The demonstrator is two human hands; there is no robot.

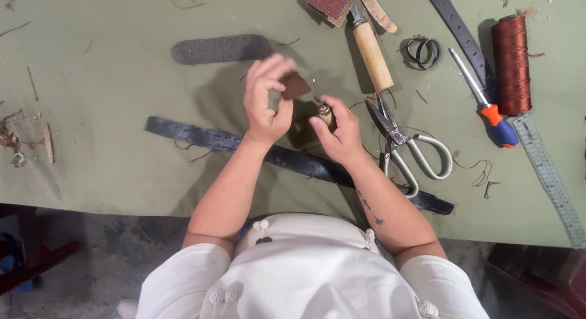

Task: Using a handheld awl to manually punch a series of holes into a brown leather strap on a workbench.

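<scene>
The left hand (267, 99) is pinching a small brown leather scrap (295, 85) up off the desk (110, 166) while the right hand (339, 129) is gripping a wooden-handled awl (321, 103) (tip up, just beside the scrap), so keeping fingertips off the point's line looks wise.

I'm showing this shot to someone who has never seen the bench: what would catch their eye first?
Probably the two hands at the centre: the left hand pinches a small brown leather piece, the right hand grips a wooden-handled awl. Beneath them a long dark belt crosses the green table; large scissors lie just right, a copper-brown thread spool far right.
</scene>
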